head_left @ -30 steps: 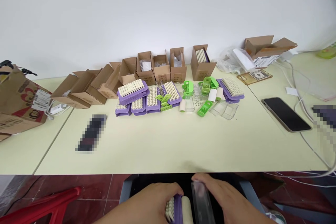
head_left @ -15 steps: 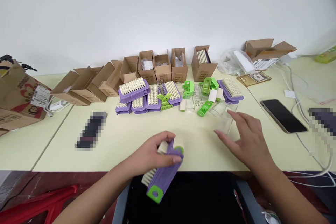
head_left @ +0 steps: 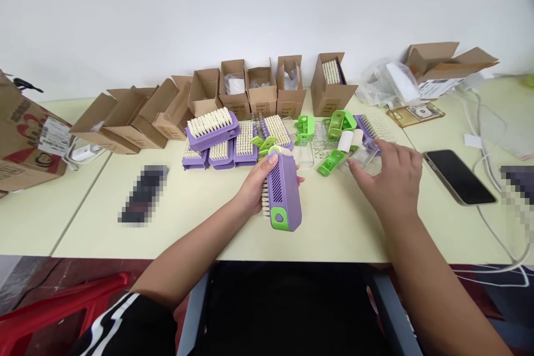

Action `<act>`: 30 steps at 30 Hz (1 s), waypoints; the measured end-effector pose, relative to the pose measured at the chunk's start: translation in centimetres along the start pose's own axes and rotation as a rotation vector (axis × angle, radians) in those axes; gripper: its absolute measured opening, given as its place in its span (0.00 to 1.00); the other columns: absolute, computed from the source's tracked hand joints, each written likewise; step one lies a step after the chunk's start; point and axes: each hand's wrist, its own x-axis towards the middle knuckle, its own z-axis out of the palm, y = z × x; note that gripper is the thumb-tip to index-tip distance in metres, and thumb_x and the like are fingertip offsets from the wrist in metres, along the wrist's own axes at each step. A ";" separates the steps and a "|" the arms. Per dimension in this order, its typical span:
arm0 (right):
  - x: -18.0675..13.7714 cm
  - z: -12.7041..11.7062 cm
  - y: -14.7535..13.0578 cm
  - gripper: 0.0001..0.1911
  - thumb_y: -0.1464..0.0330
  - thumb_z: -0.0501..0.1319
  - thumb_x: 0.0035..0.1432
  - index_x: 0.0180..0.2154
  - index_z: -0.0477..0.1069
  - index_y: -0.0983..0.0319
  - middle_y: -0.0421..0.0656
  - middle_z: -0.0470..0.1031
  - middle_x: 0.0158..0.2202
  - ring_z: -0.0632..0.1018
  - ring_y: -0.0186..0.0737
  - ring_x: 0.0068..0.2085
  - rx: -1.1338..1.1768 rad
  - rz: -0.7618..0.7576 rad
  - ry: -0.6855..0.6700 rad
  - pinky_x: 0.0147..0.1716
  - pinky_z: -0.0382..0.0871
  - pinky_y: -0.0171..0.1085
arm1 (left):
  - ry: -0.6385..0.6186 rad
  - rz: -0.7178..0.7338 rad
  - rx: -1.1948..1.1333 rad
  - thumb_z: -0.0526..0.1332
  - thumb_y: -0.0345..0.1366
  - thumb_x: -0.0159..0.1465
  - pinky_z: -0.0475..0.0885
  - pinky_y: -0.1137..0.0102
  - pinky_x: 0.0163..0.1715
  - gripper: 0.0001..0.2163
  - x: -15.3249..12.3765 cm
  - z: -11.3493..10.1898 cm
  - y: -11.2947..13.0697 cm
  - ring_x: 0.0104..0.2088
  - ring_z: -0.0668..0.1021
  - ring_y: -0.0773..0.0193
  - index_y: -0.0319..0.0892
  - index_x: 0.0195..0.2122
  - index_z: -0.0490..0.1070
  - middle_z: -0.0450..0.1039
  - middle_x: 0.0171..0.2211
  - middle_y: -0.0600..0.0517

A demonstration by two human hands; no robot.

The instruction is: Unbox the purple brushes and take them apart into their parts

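Note:
My left hand point(head_left: 255, 186) is shut on a purple scrubbing brush point(head_left: 284, 192), which stands over the table with cream bristles on its far side and a green end cap point(head_left: 279, 218) facing me. My right hand point(head_left: 390, 178) is open, its fingers spread just above clear plastic covers point(head_left: 367, 160). A green plastic holder point(head_left: 331, 167) and a white roller point(head_left: 345, 142) lie just left of those fingers. Other purple brushes point(head_left: 212, 130) are heaped to the left of the held one, with metal springs point(head_left: 256, 124) among them.
Open cardboard boxes point(head_left: 233, 89) line the back of the pale table point(head_left: 334, 239). A phone point(head_left: 459, 177) lies to the right among white cables point(head_left: 484, 161). A blurred object point(head_left: 144, 194) lies at left, beside a printed carton point(head_left: 29, 133). A red chair point(head_left: 62, 311) stands below the table's front edge.
My left hand has carried the brush forward from the table's front edge toward the pile, turning it more upright. My right hand has let go of the clear piece and moved forward over the clear covers.

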 end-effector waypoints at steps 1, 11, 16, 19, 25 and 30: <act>-0.2 0.1 -0.1 0.39 0.45 0.62 0.71 0.68 0.72 0.66 0.63 0.79 0.60 0.75 0.70 0.63 -0.018 0.011 0.001 0.67 0.64 0.64 | 0.006 -0.002 0.001 0.74 0.63 0.62 0.83 0.59 0.40 0.32 0.1 -0.3 -0.2 0.43 0.89 0.46 0.40 0.53 0.75 0.85 0.44 0.41; -0.9 1.5 0.4 0.43 0.43 0.63 0.68 0.71 0.68 0.66 0.64 0.79 0.60 0.74 0.73 0.62 -0.078 0.121 -0.031 0.62 0.68 0.66 | 0.029 0.047 -0.004 0.75 0.61 0.61 0.84 0.59 0.40 0.32 0.4 -1.6 -0.5 0.42 0.89 0.46 0.41 0.53 0.72 0.84 0.45 0.42; -0.8 0.1 -1.3 0.44 0.44 0.65 0.67 0.73 0.65 0.63 0.64 0.73 0.67 0.71 0.77 0.67 -0.022 0.144 -0.001 0.65 0.64 0.74 | -0.006 0.055 0.023 0.75 0.58 0.63 0.85 0.55 0.40 0.30 0.2 -1.9 -0.7 0.42 0.89 0.43 0.41 0.54 0.72 0.84 0.48 0.41; -1.2 -1.9 -4.2 0.43 0.47 0.67 0.68 0.75 0.63 0.60 0.63 0.70 0.71 0.69 0.76 0.71 0.121 0.082 0.025 0.69 0.60 0.75 | -0.037 0.018 0.028 0.76 0.59 0.62 0.85 0.55 0.40 0.31 -0.1 -1.8 -0.5 0.41 0.89 0.42 0.40 0.53 0.72 0.84 0.47 0.40; -0.8 -4.0 -10.8 0.39 0.48 0.67 0.72 0.77 0.60 0.49 0.53 0.73 0.69 0.83 0.54 0.56 0.831 0.098 -0.589 0.53 0.82 0.52 | -0.134 -0.088 0.094 0.77 0.57 0.61 0.85 0.57 0.37 0.30 -0.2 -1.7 -0.1 0.37 0.90 0.46 0.41 0.52 0.71 0.85 0.44 0.41; 2.0 -2.0 -11.6 0.28 0.46 0.64 0.73 0.65 0.77 0.53 0.46 0.81 0.47 0.80 0.43 0.38 1.008 0.073 -0.872 0.40 0.79 0.43 | -0.216 -0.234 0.115 0.79 0.55 0.60 0.86 0.50 0.43 0.31 0.2 -2.4 0.0 0.39 0.90 0.45 0.46 0.55 0.67 0.84 0.41 0.46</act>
